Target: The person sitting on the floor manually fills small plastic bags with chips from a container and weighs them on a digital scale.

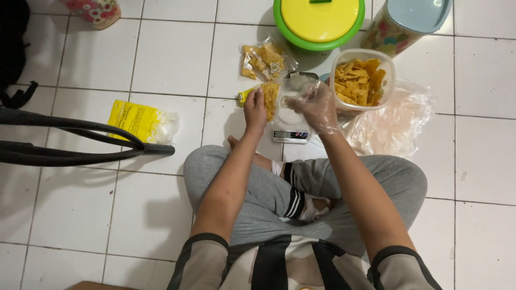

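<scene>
I sit cross-legged on the white tiled floor, and both my hands meet just above the small digital kitchen scale, which rests on the floor in front of my knees.

My left hand is bare; its fingers are curled closed around the edge of a small clear plastic bag of yellow chips, and a yellow strip sticks out at its 9 o'clock side. My right hand wears a thin clear plastic glove; its fingers are half bent and pinch at the open mouth of the same bag, though how firmly they grip I cannot tell through the crinkled film.

At 2 o'clock from the right hand, just beside it, stands a clear plastic tub about half full of loose golden chips. Under and beyond that tub, toward 4 o'clock, lies a big crumpled clear plastic sheet.

At 12 o'clock from my hands lies a sealed packet of chips, flat on the floor. Past it sits a green container with a yellow lid, closed, and at 1 o'clock a flowered jar with a pale blue lid, tilted; what these two hold is hidden.

Well away at 9 o'clock lies a yellow pack of plastic bags.
</scene>
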